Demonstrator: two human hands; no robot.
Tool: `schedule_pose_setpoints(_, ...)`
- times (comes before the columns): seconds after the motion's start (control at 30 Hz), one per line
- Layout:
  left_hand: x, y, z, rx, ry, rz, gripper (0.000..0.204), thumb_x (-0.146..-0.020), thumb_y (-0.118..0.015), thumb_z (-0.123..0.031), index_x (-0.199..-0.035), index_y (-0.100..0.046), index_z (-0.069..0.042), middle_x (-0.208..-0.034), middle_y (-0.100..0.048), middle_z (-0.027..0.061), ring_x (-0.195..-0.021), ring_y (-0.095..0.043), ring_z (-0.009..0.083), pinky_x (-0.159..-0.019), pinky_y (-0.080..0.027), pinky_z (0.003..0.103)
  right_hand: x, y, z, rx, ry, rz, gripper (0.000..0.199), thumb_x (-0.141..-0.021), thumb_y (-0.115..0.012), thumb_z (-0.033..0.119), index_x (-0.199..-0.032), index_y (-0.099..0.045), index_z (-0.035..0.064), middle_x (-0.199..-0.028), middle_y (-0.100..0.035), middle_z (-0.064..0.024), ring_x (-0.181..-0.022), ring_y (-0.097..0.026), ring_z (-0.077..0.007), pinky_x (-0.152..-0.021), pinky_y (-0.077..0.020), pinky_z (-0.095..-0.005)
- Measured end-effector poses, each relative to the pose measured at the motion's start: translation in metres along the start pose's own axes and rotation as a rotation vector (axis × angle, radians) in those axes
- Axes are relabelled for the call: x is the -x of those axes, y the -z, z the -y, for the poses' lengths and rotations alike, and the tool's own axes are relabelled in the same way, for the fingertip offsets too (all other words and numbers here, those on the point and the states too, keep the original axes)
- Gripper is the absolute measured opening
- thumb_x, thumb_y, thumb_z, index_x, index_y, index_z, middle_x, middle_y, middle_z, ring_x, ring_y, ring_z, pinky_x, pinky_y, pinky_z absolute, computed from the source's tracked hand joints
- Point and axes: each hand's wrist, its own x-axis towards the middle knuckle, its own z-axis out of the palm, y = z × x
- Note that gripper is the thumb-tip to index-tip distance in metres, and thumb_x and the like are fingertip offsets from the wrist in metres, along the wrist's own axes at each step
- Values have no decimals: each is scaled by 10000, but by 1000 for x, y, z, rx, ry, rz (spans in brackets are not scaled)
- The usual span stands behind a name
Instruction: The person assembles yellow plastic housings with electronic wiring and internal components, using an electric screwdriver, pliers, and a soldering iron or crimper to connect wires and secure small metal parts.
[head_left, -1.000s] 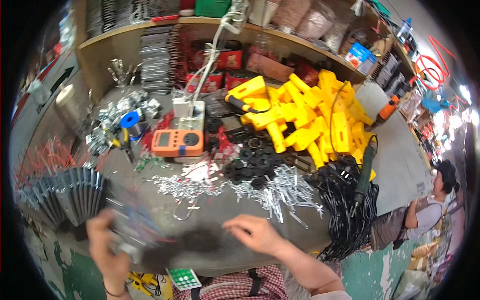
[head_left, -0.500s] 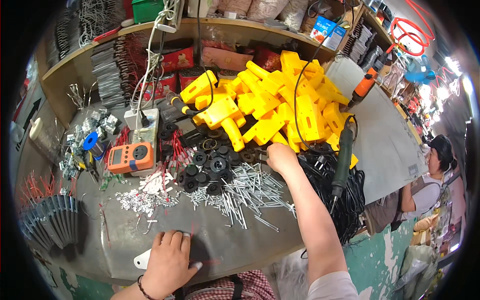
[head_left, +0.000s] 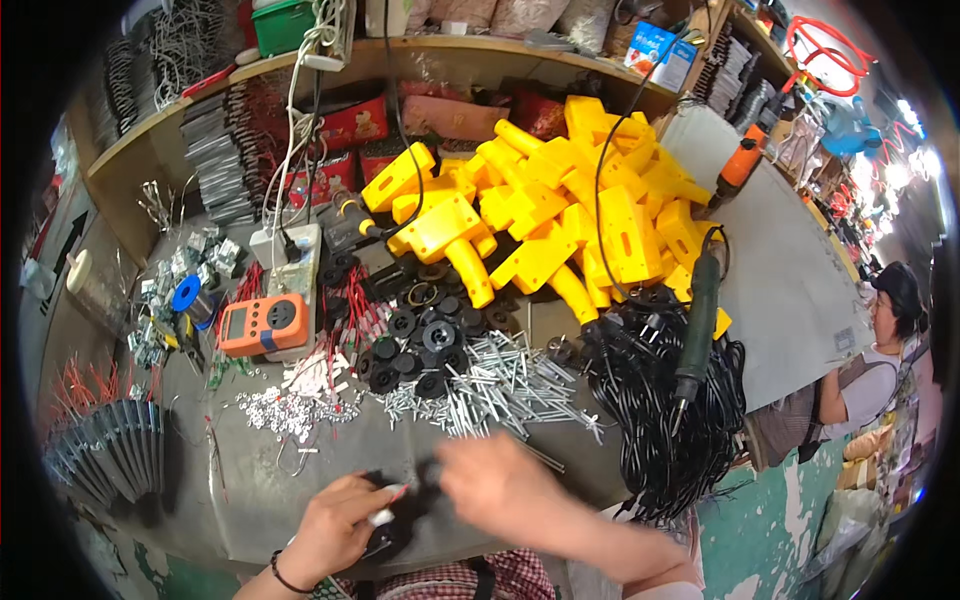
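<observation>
Loosely curled left hand [head_left: 338, 525] at dark piece [head_left: 377, 545], long axis unclear; right hand [head_left: 495, 480] blurred, grips unclear

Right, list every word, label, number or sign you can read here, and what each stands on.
Blue and white box: printed lettering, which I won't copy out.
Pale panel, far left: a black arrow, plain to see.
Orange meter: screen too small to read.
Grey board: small label, too small to read.
</observation>
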Motion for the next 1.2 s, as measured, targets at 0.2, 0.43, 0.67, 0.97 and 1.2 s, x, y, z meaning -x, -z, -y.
schedule_pose_setpoints(0.2, -26, -10, -14, -91, -47, 68, 271, -724, -661, -5, -989, -662, -64, -769, -610, 66, -774, -587, 253, -1029, -348, 504, 48, -53, 4, -1220, -686, -185, 276, -802, -666, 13, -1044, -533, 4, -1246, -546, -182, -1162, -528, -242, -975, -402, -355)
schedule_pose_setpoints(0.43, -33, -17, -9, -207, -12, 102, 180, -707, -710, -128, -873, -668, -72, -832, -605, 63, -888, -572, 224, -1067, -233, 597, 26, -45, 20, -1098, -557, -229, 689, -786, -709, 26, -1338, -297, 12, -1275, -521, -184, -1081, -562, -216, -930, -447, -343)
schedule_pose_setpoints(0.67, 2, -20, -28, -291, -4, -29, 830, -589, -805, -295, -1288, -427, -54, -1272, -409, 210, -1089, -463, 402, -978, -331, 558, 6, -48, 44, -1096, -672, -110, 997, -772, -759, 166, -1477, -61, 70, -1133, -566, -164, -924, -622, -226, -794, -517, -330)
schedule_pose_setpoints(0.97, -12, -41, -18, -403, 31, -57, 678, -577, -789, -269, -1151, -498, -55, -1244, -425, 185, -1118, -434, 388, -937, -360, 483, -114, -12, -157, 414, -589, -319, 340, -775, -684, 241, -1005, -583, 11, -835, -652, -126, -896, -584, -306, -849, -384, -476)
schedule_pose_setpoints(1.2, -8, -31, -22, -363, -18, -95, 641, -636, -779, -329, -1164, -524, -70, -1313, -389, 219, -1203, -386, 413, -982, -334, 501, -111, 9, -158, -61, -610, -475, 415, -730, -707, 185, -1060, -562, -20, -1003, -595, -188, -926, -560, -371, -864, -428, -455)
